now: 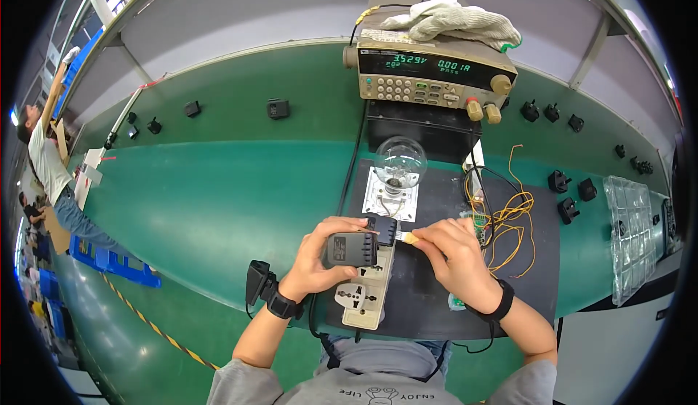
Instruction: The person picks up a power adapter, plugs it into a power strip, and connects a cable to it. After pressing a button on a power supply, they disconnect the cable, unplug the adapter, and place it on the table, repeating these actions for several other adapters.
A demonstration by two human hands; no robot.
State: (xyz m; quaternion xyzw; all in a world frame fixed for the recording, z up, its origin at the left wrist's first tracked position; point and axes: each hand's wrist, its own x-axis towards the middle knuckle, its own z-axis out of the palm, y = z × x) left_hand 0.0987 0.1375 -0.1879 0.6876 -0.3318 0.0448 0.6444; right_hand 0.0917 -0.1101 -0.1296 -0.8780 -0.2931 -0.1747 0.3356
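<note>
My left hand [314,261] is closed around a black power adapter [353,249], holding it above a white power strip [365,316]. Just behind it, a second black adapter [382,226] sits at the strip's far end; whether it is plugged in is hidden. Pinched in my right hand [456,254] is a USB plug [406,237] with a yellowish grip. The plug's metal end meets or nearly meets the right side of the second adapter. Past the strip stands a clear glass bulb [401,159] on a white square base [374,200].
A bench instrument [435,70] with a lit display rests on a black box, with a white knitted glove [454,21] on top. Yellow wires [516,212] coil on the dark mat right of my right hand. Loose black adapters [558,181] and plastic trays [631,238] lie at right.
</note>
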